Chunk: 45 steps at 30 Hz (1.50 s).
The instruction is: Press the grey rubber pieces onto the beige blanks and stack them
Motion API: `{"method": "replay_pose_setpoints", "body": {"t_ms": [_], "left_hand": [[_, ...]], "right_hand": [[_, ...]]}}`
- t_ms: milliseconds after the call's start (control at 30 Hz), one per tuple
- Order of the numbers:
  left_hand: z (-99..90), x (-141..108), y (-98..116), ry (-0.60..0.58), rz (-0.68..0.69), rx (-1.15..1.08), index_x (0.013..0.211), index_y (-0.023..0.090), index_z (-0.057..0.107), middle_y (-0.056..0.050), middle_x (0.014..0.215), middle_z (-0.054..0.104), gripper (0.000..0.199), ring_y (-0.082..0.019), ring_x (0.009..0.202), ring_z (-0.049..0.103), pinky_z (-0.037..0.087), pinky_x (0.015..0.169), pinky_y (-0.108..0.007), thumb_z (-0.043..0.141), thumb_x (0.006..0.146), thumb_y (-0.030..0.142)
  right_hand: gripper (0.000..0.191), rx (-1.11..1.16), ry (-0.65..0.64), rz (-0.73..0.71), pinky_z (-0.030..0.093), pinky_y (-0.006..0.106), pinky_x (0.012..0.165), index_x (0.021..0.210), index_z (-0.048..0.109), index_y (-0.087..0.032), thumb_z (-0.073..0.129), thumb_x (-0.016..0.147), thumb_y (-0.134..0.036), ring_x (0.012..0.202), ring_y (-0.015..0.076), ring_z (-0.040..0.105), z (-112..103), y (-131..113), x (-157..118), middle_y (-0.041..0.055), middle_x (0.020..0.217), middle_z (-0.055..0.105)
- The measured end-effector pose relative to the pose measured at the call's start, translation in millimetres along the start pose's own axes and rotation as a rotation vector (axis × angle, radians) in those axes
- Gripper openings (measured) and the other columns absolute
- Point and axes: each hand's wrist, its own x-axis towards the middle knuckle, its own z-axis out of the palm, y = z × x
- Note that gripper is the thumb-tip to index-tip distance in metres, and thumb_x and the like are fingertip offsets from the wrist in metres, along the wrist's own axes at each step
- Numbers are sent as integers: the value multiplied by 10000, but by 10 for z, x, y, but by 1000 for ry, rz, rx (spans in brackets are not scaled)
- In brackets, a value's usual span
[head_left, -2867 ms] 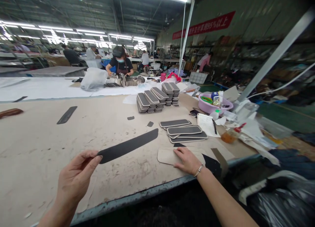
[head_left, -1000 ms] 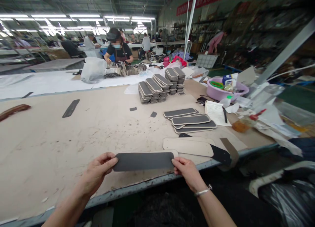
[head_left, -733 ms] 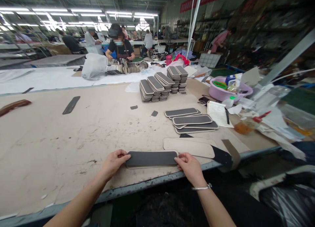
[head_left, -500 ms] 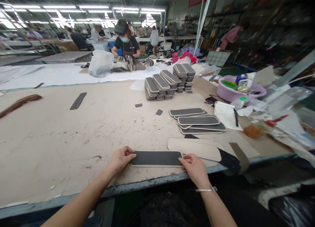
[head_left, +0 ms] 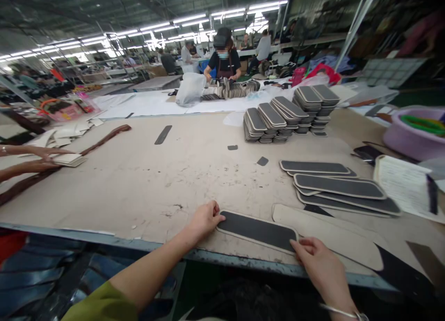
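A long flat panel with rounded corners [head_left: 257, 229], dark grey with a cream border, lies near the table's front edge. My left hand [head_left: 206, 221] pinches its left end between thumb and fingers. At the right end, my right hand [head_left: 318, 260] grips the corner the same way, a bracelet on its wrist. Beside the panel on the right are cream pieces [head_left: 323, 230] with a black piece [head_left: 405, 274] partly under them. Behind these lies a loose pile of similar grey panels [head_left: 340, 186].
Stacks of finished-looking panels [head_left: 271, 119] stand farther back. At right are a notebook [head_left: 399, 182] and a purple basin [head_left: 392, 131]. On the left, a co-worker's hands [head_left: 45, 158] hold cream pieces. Another person [head_left: 222, 61] works across the table [head_left: 114, 186].
The view has swung left, bringing the co-worker's hands into sight. Both my hands remain on the panel's ends; it now appears slanted.
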Motion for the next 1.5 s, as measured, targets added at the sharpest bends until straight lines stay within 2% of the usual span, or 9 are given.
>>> {"method": "replay_pose_setpoints", "body": {"t_ms": [400, 900, 1067, 1200, 1267, 1333, 1400, 1467, 1500], "left_hand": [[2, 12, 2, -33, 21, 114, 752, 203, 489, 34, 629, 561, 175, -134, 601, 525, 329, 567, -231, 614, 741, 324], [-7, -46, 23, -31, 64, 138, 784, 208, 485, 24, 661, 570, 171, -135, 614, 531, 323, 570, -226, 586, 771, 345], [-6, -55, 35, -28, 93, 142, 780, 208, 489, 19, 659, 572, 147, -140, 625, 533, 322, 576, -230, 580, 776, 323], [3, -42, 22, -42, 87, 145, 771, 212, 503, 21, 659, 583, 138, -141, 623, 541, 316, 561, -231, 589, 770, 319], [8, -34, 7, -52, 97, 147, 771, 216, 512, 21, 672, 593, 127, -139, 627, 548, 315, 558, -231, 587, 774, 318], [9, -30, 1, -57, 105, 143, 778, 218, 519, 20, 683, 600, 126, -141, 630, 552, 316, 558, -232, 589, 775, 322], [2, -35, 15, -57, 104, 148, 785, 218, 522, 15, 693, 607, 131, -146, 638, 556, 317, 562, -235, 590, 774, 330], [-13, -44, 47, -68, 90, 167, 793, 214, 524, 10, 686, 606, 135, -152, 639, 557, 321, 567, -238, 585, 777, 334], [-22, -47, 65, -77, 80, 180, 797, 211, 524, 8, 681, 605, 134, -152, 635, 555, 322, 569, -238, 576, 782, 334]], "right_hand": [[248, -51, 96, -68, 389, 293, 648, 787, 545, -223, 517, 727, -462, 671, 183, 621, -23, -120, -85, -19, 613, 657], [215, -98, 55, -55, 383, 273, 659, 788, 549, -219, 534, 754, -430, 686, 166, 617, -45, -152, -65, -34, 603, 648], [198, -200, 92, -91, 375, 275, 651, 814, 529, -224, 524, 779, -418, 690, 169, 609, -24, -157, -89, -39, 622, 643], [210, -382, 145, -197, 376, 287, 584, 885, 506, -225, 474, 831, -425, 591, 172, 577, -5, -102, -160, -34, 614, 611], [246, -493, 240, -276, 392, 305, 569, 932, 524, -209, 443, 854, -428, 594, 188, 570, 9, -95, -216, 8, 679, 622], [311, -530, 359, -428, 447, 338, 679, 1019, 545, -162, 417, 877, -407, 757, 220, 596, 56, -142, -293, 91, 863, 646], [401, -499, 401, -639, 422, 381, 893, 1163, 518, -110, 387, 898, -381, 1013, 250, 551, 163, -264, -400, 157, 1109, 600], [488, -471, 291, -838, 317, 419, 1040, 1314, 416, -109, 366, 910, -376, 1216, 252, 423, 341, -454, -525, 148, 1319, 479], [530, -476, 186, -918, 280, 433, 1070, 1371, 345, -122, 364, 909, -381, 1292, 250, 336, 449, -562, -581, 123, 1401, 394]]}}
